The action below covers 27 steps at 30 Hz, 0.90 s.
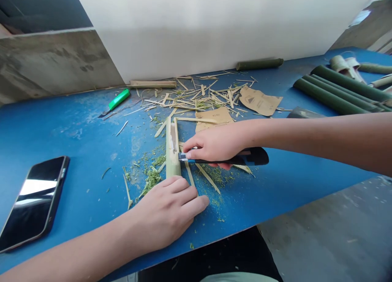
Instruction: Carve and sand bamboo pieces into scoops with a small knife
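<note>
A pale, peeled bamboo piece (pixel 173 163) lies on the blue table, pointing away from me, with a long slot cut open in its far part. My left hand (pixel 170 210) is closed over its near end and presses it to the table; the fingers hide that end. From the right, my right hand (pixel 216 145) grips a black utility knife (pixel 252 156). The knife's blade touches the right edge of the bamboo beside the slot. Green shavings (pixel 151 180) lie left of the bamboo, and thin bamboo slivers are scattered around it.
A smartphone (pixel 35 200) lies at the left, a green-handled cutter (pixel 118 100) farther back. Bamboo slivers (pixel 196 98) and brown sandpaper pieces (pixel 260 100) cover the middle back. Green bamboo tubes (pixel 337 94) lie at the right; another tube (pixel 259 64) rests by the white board (pixel 208 33).
</note>
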Each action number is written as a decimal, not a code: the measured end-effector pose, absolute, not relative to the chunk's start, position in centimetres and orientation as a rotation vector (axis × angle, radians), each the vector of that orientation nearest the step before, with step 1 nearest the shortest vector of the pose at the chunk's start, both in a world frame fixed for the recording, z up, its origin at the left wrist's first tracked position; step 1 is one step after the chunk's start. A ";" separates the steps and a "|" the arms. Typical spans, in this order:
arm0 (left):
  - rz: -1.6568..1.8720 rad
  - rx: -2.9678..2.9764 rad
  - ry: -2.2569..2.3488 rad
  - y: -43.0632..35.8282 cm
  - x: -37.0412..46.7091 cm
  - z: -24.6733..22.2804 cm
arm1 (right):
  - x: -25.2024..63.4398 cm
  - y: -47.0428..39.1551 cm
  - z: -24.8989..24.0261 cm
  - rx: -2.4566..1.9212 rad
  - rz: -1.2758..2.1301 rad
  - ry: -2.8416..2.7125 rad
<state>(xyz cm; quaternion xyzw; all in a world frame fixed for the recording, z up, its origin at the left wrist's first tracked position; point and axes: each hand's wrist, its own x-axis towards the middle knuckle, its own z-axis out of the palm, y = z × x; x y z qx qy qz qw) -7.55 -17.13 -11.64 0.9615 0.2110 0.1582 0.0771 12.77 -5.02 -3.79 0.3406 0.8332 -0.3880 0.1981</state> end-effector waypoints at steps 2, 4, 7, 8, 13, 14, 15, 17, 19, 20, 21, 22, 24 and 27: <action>0.479 2.885 0.633 -17.1 -7.5 -11.7 | 13.0 -5.4 -4.0 0.964 -1.129 2.304; 0.491 2.885 0.627 -17.1 -7.5 -11.7 | 13.1 -5.5 -4.2 0.976 -1.192 2.257; 0.497 2.885 0.622 -17.1 -7.6 -11.7 | 13.0 -5.1 -4.1 0.964 -1.195 2.257; 0.503 2.883 0.624 -17.2 -7.6 -11.6 | 12.8 -4.9 -4.0 0.957 -1.174 2.266; 0.526 2.885 0.630 -17.5 -7.7 -11.4 | 11.6 -4.8 -3.0 1.029 -1.093 2.245; 0.527 2.885 0.624 -17.5 -7.7 -11.4 | 11.5 -4.8 -2.9 1.043 -1.090 2.237; 0.528 2.886 0.611 -17.5 -7.7 -11.4 | 11.5 -4.7 -2.8 1.041 -1.096 2.226; 0.536 2.887 0.583 -17.4 -7.7 -11.4 | 12.1 -4.1 -2.5 1.033 -1.114 2.211; 0.546 2.887 0.585 -17.4 -7.8 -11.4 | 13.5 -2.7 -2.0 1.138 -1.055 2.241; 0.549 2.888 0.596 -17.4 -7.8 -11.5 | 14.4 -1.9 -1.7 1.251 -0.981 2.277; 0.551 2.888 0.610 -17.4 -7.9 -11.5 | 15.4 -1.1 -1.4 1.397 -0.893 2.306; 0.552 2.886 0.622 -17.4 -7.9 -11.6 | 16.2 -0.4 -1.1 1.546 -0.805 2.327; 0.557 2.874 0.631 -17.5 -7.9 -11.7 | 17.4 -0.1 -1.1 1.731 -0.795 2.388; 0.556 2.845 0.677 -17.6 -7.7 -11.8 | 17.0 -2.4 -2.6 1.538 -1.265 2.468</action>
